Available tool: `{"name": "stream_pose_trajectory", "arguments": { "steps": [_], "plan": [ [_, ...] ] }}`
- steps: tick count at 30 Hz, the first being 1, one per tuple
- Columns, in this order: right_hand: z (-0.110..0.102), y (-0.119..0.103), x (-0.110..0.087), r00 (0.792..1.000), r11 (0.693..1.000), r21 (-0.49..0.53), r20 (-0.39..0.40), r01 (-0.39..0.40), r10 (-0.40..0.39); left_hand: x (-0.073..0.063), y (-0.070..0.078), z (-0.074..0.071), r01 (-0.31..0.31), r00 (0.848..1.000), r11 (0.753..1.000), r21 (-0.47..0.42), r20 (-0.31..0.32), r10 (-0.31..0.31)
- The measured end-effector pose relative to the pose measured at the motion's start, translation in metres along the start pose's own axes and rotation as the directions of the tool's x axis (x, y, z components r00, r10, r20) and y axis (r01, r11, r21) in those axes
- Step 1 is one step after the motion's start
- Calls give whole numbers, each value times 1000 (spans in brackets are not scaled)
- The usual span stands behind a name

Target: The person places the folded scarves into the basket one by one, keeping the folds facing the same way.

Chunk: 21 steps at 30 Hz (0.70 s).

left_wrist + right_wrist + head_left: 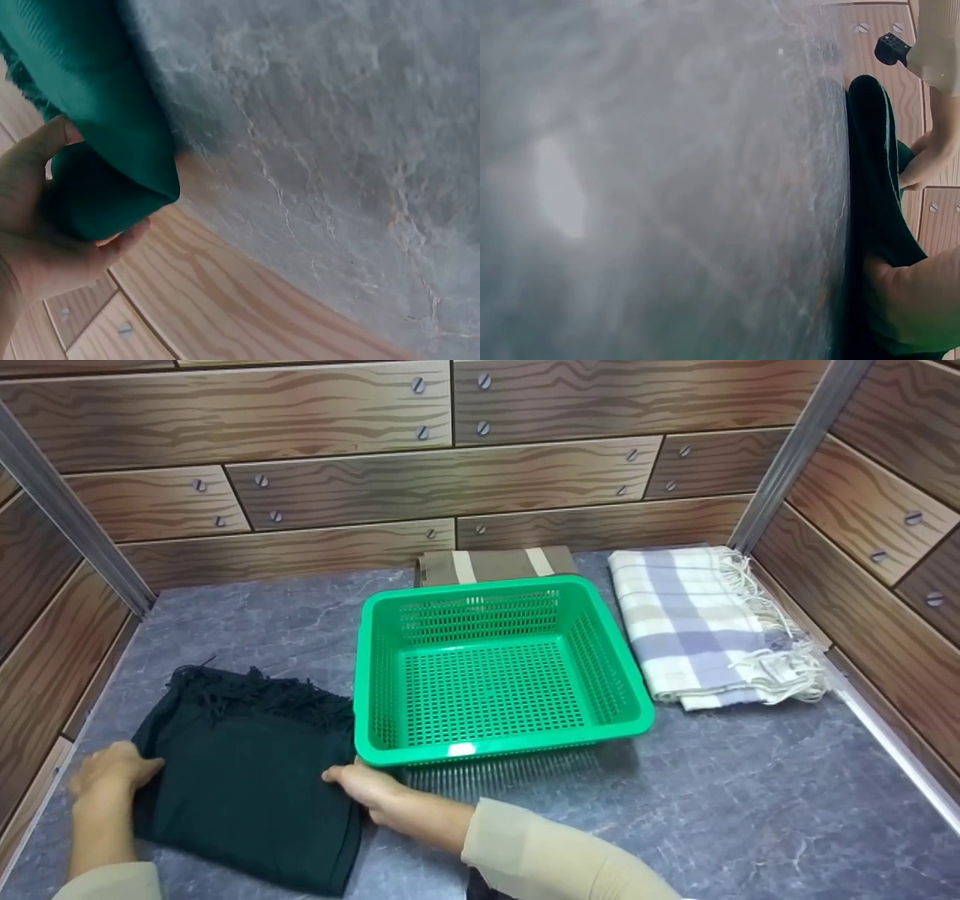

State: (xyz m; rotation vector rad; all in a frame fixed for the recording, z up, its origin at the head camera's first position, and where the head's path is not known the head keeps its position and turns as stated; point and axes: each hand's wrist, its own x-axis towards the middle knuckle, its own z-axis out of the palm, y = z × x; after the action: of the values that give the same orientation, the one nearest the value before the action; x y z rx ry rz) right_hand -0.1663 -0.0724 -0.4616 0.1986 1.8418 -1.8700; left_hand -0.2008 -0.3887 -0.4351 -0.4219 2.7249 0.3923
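A folded dark green scarf (pixel 247 780) with a fringe along its far edge lies at the left of the grey surface. At its left edge my left hand (pixel 112 772) grips the folded layers; the left wrist view shows the thumb of that hand (pixel 45 202) on one side of the cloth and fingers on the other. My right hand (pixel 371 789) holds the scarf's right edge, thumb on top, the other fingers hidden beneath. The right hand (pixel 911 300) also appears against the dark folds in the right wrist view. Right beside it stands a green plastic basket (pixel 502 746) with nothing inside.
Right of the basket lies a folded white, beige and lavender checked scarf (pixel 690 622) with tasselled ends. A folded brown cloth with pale stripes (pixel 495 566) sits behind the basket, partly hidden. Wood-patterned walls (pixel 442 484) enclose the grey marbled surface (pixel 720 810) at the back and sides.
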Motion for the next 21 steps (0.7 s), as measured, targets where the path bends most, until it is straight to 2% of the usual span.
{"name": "stream_pose_trajectory", "arguments": {
  "steps": [3, 11, 17, 21],
  "plan": [
    [1, 2, 0, 1000, 1000, -4, -6, 13, -13, 2, 2, 3, 1, 1000, 1000, -11, -31, -1],
    [2, 2, 0, 1000, 999, -31, 2, 15, -15, 8, 5, 5, 18, 997, 988, -155, -77, -31],
    [2, 3, -1, 1000, 999, -28, -9, 21, -21, 7, 6, 7, 68, 994, 984, -162, -74, -81],
    [2, 3, 0, 1000, 999, -35, -23, -6, 5, 6, 9, 8, 61, 994, 986, -153, -85, -74]
  ]
}}
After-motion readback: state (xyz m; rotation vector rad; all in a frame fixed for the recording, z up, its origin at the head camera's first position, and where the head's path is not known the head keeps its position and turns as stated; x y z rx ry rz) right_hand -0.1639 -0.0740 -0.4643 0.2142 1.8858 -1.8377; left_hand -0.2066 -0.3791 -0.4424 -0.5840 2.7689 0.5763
